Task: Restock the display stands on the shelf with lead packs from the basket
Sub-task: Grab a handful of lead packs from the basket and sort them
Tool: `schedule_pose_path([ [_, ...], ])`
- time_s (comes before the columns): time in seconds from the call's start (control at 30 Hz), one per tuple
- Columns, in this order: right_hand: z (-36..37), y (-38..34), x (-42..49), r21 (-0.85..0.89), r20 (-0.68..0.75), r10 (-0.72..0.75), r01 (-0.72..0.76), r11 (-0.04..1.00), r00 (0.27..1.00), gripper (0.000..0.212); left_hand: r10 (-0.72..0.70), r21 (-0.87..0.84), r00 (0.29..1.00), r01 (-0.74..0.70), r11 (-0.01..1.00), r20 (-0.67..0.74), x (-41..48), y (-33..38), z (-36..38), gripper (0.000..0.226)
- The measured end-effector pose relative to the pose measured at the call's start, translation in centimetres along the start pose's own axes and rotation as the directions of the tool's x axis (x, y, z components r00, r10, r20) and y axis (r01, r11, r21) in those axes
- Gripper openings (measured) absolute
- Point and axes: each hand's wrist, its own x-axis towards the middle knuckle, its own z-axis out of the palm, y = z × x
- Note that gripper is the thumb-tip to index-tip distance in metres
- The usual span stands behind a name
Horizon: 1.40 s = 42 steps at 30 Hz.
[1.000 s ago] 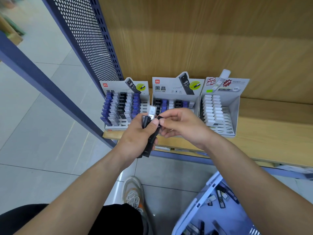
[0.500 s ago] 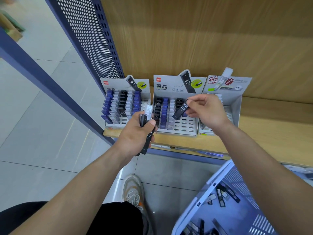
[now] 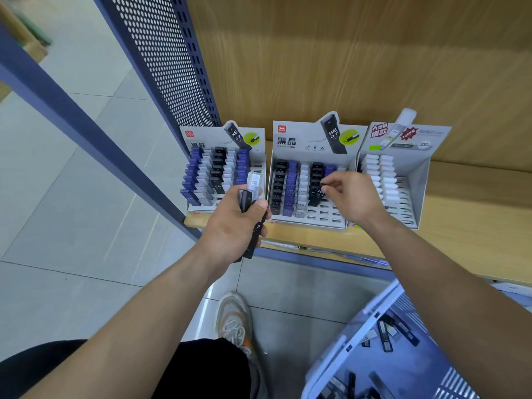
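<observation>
Three card display stands sit on the wooden shelf: the left stand (image 3: 198,210), the middle stand (image 3: 322,218) and the right stand (image 3: 414,180). My left hand (image 3: 233,226) grips a bunch of lead packs (image 3: 250,197), black ones and a clear one, in front of the left stand. My right hand (image 3: 349,197) pinches a black HB 0.7 pack (image 3: 316,195) that stands in a slot of the middle stand's fourth column. The blue basket (image 3: 339,341) at lower right holds several loose packs.
A blue perforated metal panel (image 3: 161,61) and a blue upright (image 3: 74,116) bound the shelf on the left. The wooden back wall (image 3: 345,53) rises behind the stands. My shoe (image 3: 234,321) stands on the tiled floor below.
My right hand took a black pack from the bunch in my left hand, carried it right to the middle stand and lowered it into a slot. My left hand stayed put.
</observation>
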Motion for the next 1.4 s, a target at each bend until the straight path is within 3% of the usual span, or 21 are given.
schedule_pose_path([
  [0.4,1.8,0.1,0.2,-0.060,0.022,-0.080,0.081,0.995,0.997,0.009,-0.003,-0.004,1.000,0.003,1.000,-0.005,-0.1,-0.1,-0.1,0.012],
  [0.57,1.8,-0.4,-0.7,0.019,-0.042,-0.005,0.006,1.000,0.999,0.011,-0.002,0.001,1.000,0.002,1.000,-0.008,0.2,-0.1,0.1,0.016],
  [0.67,0.5,-2.4,-2.7,0.220,-0.141,0.027,0.005,0.976,0.990,0.001,-0.004,-0.012,1.000,0.004,1.000,-0.003,0.3,-0.1,0.4,0.022],
  [0.77,-0.6,-5.9,-5.7,0.569,0.033,0.007,-0.025,0.822,0.999,0.011,-0.001,-0.029,1.000,0.001,1.000,0.015,0.3,-0.1,0.9,0.022],
  [0.83,-0.8,-7.7,-7.2,0.675,0.184,-0.035,-0.101,0.731,0.982,0.007,0.004,-0.009,1.000,-0.004,1.000,0.029,0.1,-0.1,1.1,0.016],
  [0.93,-0.5,-8.8,-8.0,0.706,0.264,-0.047,-0.160,0.690,0.963,0.004,0.014,-0.001,0.999,-0.014,1.000,0.038,-0.2,0.2,1.5,0.015],
  [1.13,-0.7,-9.2,-8.3,0.750,0.323,-0.065,-0.214,0.626,0.944,0.021,0.030,-0.001,0.999,-0.029,1.000,0.040,-0.1,0.0,1.5,0.014],
  [1.27,-0.7,-9.4,-8.3,0.763,0.361,0.005,-0.298,0.574,0.933,0.029,0.010,-0.019,0.998,-0.009,1.000,0.057,-0.2,0.0,1.6,0.015],
  [1.4,-1.2,-9.5,-7.9,0.801,0.380,0.049,-0.355,0.483,0.924,0.020,-0.006,-0.092,0.999,0.011,0.996,0.048,-0.3,0.4,1.6,0.020],
])
